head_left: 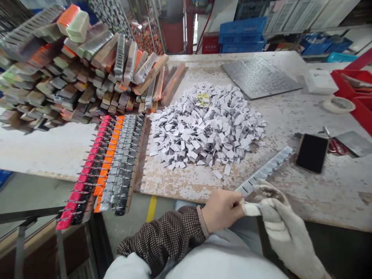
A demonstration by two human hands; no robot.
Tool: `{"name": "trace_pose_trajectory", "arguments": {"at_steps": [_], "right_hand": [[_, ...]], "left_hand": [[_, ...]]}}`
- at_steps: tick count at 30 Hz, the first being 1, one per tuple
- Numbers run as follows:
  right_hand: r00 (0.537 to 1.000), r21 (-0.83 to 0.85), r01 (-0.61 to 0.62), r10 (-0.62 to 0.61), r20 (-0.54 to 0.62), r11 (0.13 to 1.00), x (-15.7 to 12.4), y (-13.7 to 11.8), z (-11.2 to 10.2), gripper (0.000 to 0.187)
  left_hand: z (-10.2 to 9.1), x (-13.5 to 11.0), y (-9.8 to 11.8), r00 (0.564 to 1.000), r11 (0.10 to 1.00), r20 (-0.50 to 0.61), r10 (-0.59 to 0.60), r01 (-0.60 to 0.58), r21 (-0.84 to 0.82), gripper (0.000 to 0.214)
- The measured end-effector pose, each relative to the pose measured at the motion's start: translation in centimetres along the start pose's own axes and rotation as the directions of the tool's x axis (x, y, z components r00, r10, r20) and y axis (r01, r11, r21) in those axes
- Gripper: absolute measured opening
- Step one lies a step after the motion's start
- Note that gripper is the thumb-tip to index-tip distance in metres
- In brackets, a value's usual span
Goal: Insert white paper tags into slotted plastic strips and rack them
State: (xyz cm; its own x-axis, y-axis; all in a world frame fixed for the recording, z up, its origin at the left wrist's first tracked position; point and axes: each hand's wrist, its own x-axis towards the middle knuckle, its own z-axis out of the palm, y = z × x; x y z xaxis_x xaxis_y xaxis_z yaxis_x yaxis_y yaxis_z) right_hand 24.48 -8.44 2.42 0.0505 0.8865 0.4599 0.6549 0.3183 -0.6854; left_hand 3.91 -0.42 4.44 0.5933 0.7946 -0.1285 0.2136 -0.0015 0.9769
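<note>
My left hand (222, 209) is bare, with its fingers closed at one end of a short white cloth-like piece (251, 209). That piece reaches across to my right hand (286, 228), which wears a white work glove with a dark stain; whether it is one of the glove's own fingers I cannot tell. The gloved fingers are curled, and what they hold, if anything, is hidden. Just beyond both hands a pale grey notched strip (269, 166) lies slantwise on the worktable (174, 184). A large heap of small white paper-like pieces (209, 128) spreads behind it.
At left, a tall stack of wooden bars (72, 77) stands behind rows of pink, orange, grey and black strips (107, 166) overhanging the edge. To the right lie a phone (312, 153), scissors (337, 146), a tape roll (339, 104), red bins (354, 83) and a metal plate (258, 77).
</note>
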Motion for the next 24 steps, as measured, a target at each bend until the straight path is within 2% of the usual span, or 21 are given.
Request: {"name": "trace_pose_trajectory", "arguments": {"at_steps": [2, 7, 9, 11, 13, 15, 17, 19, 21, 24], "right_hand": [[1.000, 0.004, 0.003, -0.003, -0.004, 1.000, 0.1, -0.5, 0.6, 0.045], [0.996, -0.054, 0.086, -0.084, 0.040, 0.995, -0.7, 0.0, 0.7, 0.035], [0.996, -0.104, 0.077, -0.072, 0.053, 0.992, 0.1, 1.2, 0.1, 0.024], [0.996, -0.223, 0.085, -0.075, 0.053, 0.971, 1.8, 2.8, -0.9, 0.015], [0.994, -0.317, 0.108, -0.108, 0.015, 0.942, 3.8, 4.6, -1.8, 0.016], [0.983, -0.464, 0.181, -0.178, 0.050, 0.867, 5.5, 6.3, -2.3, 0.022], [0.962, -0.590, 0.271, -0.233, 0.142, 0.761, 6.3, 7.4, -2.3, 0.025], [0.939, -0.648, 0.344, -0.257, 0.228, 0.680, 6.6, 7.8, -1.8, 0.024], [0.923, -0.661, 0.385, -0.262, 0.282, 0.645, 6.7, 7.9, -1.3, 0.020], [0.911, -0.643, 0.410, -0.256, 0.324, 0.646, 7.1, 8.1, -1.1, 0.012]], "left_hand": [[0.0, -0.4, 0.3, 0.999, 0.999, 0.019, 0.042, -0.043, 0.027, 0.072], [0.0, -0.4, 0.0, 0.966, 0.985, 0.197, 0.165, -0.151, -0.087, 0.073], [-0.3, 0.5, -0.8, 0.963, 0.980, 0.206, 0.176, -0.192, 0.056, 0.067], [-0.9, 2.0, -1.3, 0.974, 0.911, 0.157, 0.162, -0.208, 0.356, 0.052], [-1.6, 3.9, -1.5, 0.988, 0.750, 0.064, 0.137, -0.146, 0.645, 0.039], [-2.2, 5.8, -1.4, 0.993, 0.597, -0.018, 0.114, -0.054, 0.801, 0.034], [-2.5, 7.3, -1.2, 0.995, 0.515, -0.038, 0.088, -0.013, 0.857, 0.029], [-2.5, 8.2, -1.3, 0.998, 0.484, -0.034, 0.055, 0.003, 0.875, 0.027], [-2.3, 8.5, -1.7, 0.999, 0.481, -0.027, 0.027, 0.011, 0.877, 0.021], [-2.1, 8.6, -2.5, 0.999, 0.507, -0.032, -0.004, 0.029, 0.862, 0.018]]}}
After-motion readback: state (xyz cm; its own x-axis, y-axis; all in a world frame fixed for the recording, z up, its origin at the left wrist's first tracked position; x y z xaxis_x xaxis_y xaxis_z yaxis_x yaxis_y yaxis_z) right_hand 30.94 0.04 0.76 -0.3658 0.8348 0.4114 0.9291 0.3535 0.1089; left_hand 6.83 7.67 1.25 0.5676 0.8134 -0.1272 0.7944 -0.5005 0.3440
